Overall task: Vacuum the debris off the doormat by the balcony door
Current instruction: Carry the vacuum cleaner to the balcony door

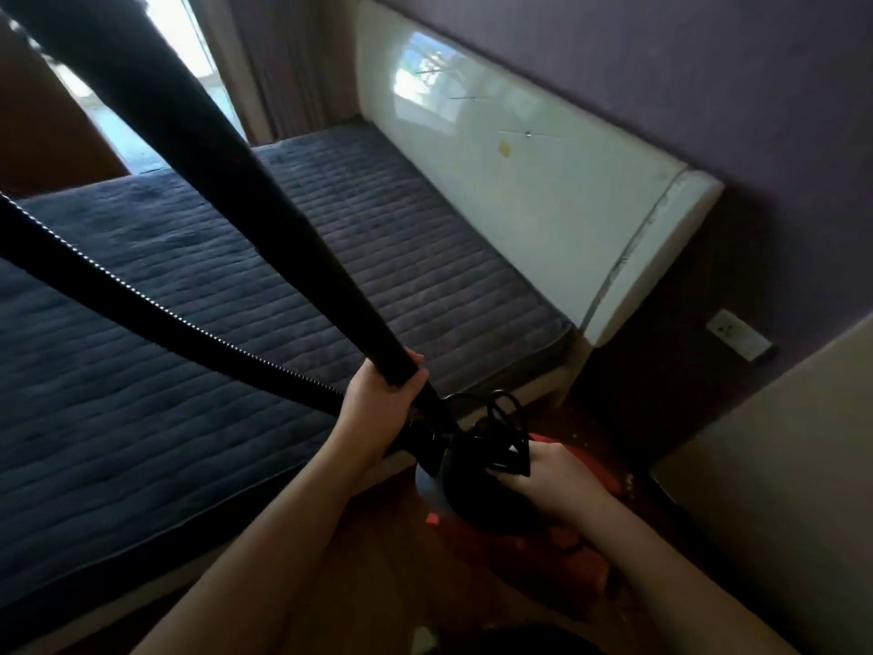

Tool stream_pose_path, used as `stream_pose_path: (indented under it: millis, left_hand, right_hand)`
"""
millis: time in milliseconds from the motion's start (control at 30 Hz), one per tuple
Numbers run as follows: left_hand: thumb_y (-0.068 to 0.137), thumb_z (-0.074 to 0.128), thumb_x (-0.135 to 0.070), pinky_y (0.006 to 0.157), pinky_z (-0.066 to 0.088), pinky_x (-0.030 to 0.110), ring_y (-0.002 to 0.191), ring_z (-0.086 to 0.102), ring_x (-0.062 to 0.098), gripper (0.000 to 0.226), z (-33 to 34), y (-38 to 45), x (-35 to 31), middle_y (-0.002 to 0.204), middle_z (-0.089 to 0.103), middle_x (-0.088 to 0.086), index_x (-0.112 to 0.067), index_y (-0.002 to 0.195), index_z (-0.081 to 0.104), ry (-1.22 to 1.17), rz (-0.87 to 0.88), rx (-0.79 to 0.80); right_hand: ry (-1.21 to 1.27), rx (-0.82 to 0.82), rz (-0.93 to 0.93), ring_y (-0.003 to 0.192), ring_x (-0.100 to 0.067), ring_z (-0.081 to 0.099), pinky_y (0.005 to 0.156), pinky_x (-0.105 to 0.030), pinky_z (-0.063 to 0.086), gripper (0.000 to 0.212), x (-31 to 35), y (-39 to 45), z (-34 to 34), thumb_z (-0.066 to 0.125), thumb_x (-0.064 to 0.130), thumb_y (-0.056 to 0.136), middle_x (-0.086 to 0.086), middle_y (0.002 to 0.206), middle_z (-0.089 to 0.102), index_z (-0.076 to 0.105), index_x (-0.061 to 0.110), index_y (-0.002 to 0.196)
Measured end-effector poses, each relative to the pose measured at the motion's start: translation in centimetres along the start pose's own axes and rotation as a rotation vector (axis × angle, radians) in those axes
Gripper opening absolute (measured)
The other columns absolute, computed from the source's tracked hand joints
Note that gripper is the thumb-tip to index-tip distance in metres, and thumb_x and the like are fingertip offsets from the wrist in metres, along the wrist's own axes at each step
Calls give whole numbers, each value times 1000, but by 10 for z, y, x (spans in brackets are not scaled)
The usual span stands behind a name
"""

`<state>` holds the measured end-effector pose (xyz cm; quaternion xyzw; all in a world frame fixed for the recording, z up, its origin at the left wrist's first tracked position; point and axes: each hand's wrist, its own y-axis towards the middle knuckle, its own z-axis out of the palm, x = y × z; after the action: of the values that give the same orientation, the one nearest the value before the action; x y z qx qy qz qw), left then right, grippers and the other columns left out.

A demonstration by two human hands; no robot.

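Note:
A long black vacuum tube (198,148) runs from the upper left down to my left hand (378,399), which grips its lower end. A ribbed black hose (141,300) comes in from the left and meets the tube near that hand. My right hand (548,479) holds a bundle of black power cord (505,432) against the red and black vacuum body (477,503) on the floor. No doormat is in view.
A bed with a dark quilted cover (236,323) fills the left and middle, with a white headboard (519,182) against the purple wall. A bright door or window (189,49) and curtain stand at the far top. A wall socket (739,340) sits at right. Small debris lies on the wooden floor (614,465).

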<state>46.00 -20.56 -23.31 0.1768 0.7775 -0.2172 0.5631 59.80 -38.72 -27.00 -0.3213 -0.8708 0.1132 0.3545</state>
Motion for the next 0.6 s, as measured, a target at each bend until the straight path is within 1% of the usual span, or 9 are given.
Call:
stream_pose_path:
  millis: [67, 167, 233, 300, 333, 400, 433, 533, 600]
  left_hand:
    - [89, 70, -24, 83, 50, 20, 100, 64, 2, 18, -24, -16, 1, 106, 69, -9, -25, 107, 67, 94, 30, -72]
    - [90, 69, -25, 77, 45, 9, 100, 61, -3, 21, -59, -40, 1, 107, 67, -12, -24, 111, 66, 195, 66, -194]
    - [92, 66, -25, 76, 42, 5, 102, 59, -2, 22, -80, -51, 5, 113, 63, -10, -22, 114, 65, 241, 66, -296]
    - [95, 61, -27, 76, 40, -1, 103, 55, 2, 25, -98, -65, 10, 119, 57, -5, -19, 119, 65, 293, 47, -390]
    - [96, 60, -27, 78, 40, -1, 105, 53, 4, 27, -108, -73, 14, 121, 55, -2, -18, 120, 65, 315, 38, -431]
    - [96, 59, -27, 86, 42, 7, 108, 54, 6, 27, -126, -93, 21, 121, 56, 0, -16, 121, 65, 317, 18, -513]
    - [96, 60, -25, 86, 41, 8, 107, 54, 5, 27, -135, -106, 24, 120, 57, -1, -15, 120, 65, 306, 1, -559]
    - [95, 61, -22, 78, 40, -1, 101, 55, 0, 25, -168, -147, 35, 112, 57, -5, -10, 117, 65, 286, -30, -707]
    - [94, 63, -19, 77, 41, -2, 96, 57, -5, 24, -194, -174, 44, 104, 56, -11, -7, 115, 65, 249, -52, -799]
  right_hand:
    - [-62, 42, -78, 104, -17, 64, 86, -32, 51, 40, 14, 7, 5, 61, 58, 83, 3, 111, 70, 68, 31, 112]
    - [-114, 100, -197, 99, -13, 64, 81, -29, 51, 41, 36, 14, 13, 59, 61, 83, 6, 106, 70, 68, 31, 109]
    - [-172, 123, -286, 95, -10, 64, 77, -27, 50, 41, 54, 18, 18, 56, 63, 84, 9, 102, 69, 68, 30, 106]
    - [-215, 156, -363, 89, -7, 63, 74, -25, 49, 40, 74, 19, 25, 54, 63, 85, 11, 98, 69, 68, 30, 103]
    - [-233, 179, -401, 87, -6, 62, 74, -24, 51, 38, 84, 20, 30, 54, 63, 86, 11, 96, 68, 67, 31, 102]
    - [-278, 229, -465, 85, -5, 62, 74, -23, 52, 35, 106, 17, 41, 55, 62, 86, 13, 93, 67, 67, 31, 99]
    - [-299, 251, -497, 84, -4, 62, 73, -23, 52, 34, 117, 15, 48, 55, 62, 86, 13, 92, 67, 66, 32, 98]
    - [-324, 299, -592, 82, -3, 63, 71, -22, 51, 36, 154, 6, 74, 59, 63, 82, 14, 91, 70, 69, 32, 97]
    - [-328, 345, -648, 81, -1, 64, 71, -23, 53, 34, 180, -4, 95, 61, 62, 81, 14, 88, 70, 71, 33, 95]
